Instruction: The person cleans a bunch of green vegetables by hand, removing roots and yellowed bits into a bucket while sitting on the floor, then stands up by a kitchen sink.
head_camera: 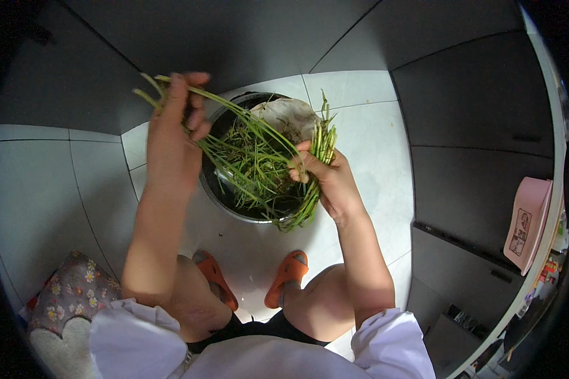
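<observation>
My left hand (185, 106), slightly blurred, grips the ends of several long green vegetable stems (246, 116) at the upper left. Across to the right, my right hand (325, 173) holds a bundle of green stems (323, 142), with pale cut ends up and leafy ends hanging down. The loose stems stretch between both hands. Below them on the floor stands a round dark bin (209, 189) with a shiny rim, holding a heap of leafy scraps (246, 166) and a whitish crumpled piece (284, 111) whose material I cannot tell.
Dark cabinet fronts (474, 94) stand ahead and at the right, around a pale tiled floor (370, 132). A pink plastic container (528, 222) is fixed or hung near the counter edge at the right. Flowered fabric (76, 289) lies at the lower left. Orange slippers (287, 279) are on my feet.
</observation>
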Available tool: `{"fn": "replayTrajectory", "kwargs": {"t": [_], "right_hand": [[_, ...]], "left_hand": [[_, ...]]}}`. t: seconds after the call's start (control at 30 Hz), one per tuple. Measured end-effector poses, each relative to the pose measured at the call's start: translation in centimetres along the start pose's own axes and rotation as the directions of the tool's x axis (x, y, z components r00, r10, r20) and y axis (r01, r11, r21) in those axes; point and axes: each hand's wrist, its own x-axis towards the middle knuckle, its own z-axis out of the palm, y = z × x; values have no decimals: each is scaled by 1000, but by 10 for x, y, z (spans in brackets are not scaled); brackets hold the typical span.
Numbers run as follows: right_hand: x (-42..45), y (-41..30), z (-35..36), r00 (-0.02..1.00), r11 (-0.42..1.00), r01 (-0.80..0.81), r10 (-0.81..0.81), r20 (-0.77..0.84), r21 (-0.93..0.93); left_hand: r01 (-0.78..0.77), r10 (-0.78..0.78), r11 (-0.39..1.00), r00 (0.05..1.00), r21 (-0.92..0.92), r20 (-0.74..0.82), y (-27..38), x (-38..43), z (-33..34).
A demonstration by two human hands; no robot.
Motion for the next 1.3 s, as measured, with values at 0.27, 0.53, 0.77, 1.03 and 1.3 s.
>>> {"fn": "replayTrajectory", "kwargs": {"t": [0.27,0.53,0.77,1.03,1.3], "right_hand": [[-2,-22,-6,991,993,38,-23,-136,113],[-17,-44,8,987,965,67,-100,122,253],[-20,-39,26,947,981,114,-154,283,154],[-23,-36,30,945,998,59,-46,325,-32],[-25,-36,23,980,999,34,-38,196,22]], "left_hand": [[-125,122,985,992,-122,-32,20,4,-8],[-211,213,973,977,-97,9,18,-4,6],[-175,42,814,969,554,244,-1,-36,37],[80,-265,880,901,468,344,-19,-31,32],[-78,-50,804,979,589,199,-21,-27,24]]}}
